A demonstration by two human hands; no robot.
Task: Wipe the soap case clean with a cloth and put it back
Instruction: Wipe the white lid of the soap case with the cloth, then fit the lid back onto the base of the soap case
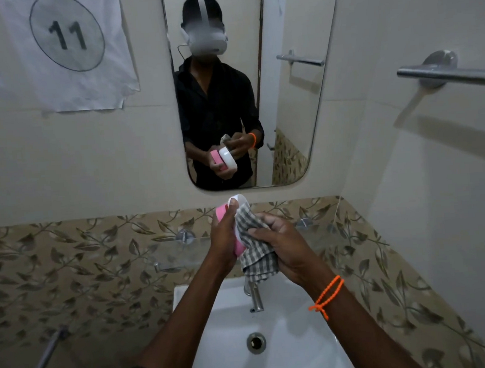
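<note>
Both hands (225,237) raised, seemingly around soap case (232,213).

Glossy pink-and-white plastic soap case (225,214); checked woven cloth (256,251); shiny metal tap (256,297); smooth glossy white basin (291,345).

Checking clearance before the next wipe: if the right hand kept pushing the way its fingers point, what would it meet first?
The right hand points left, so it would press the checked cloth harder against the soap case in the left hand. Depth is uncertain.
</note>
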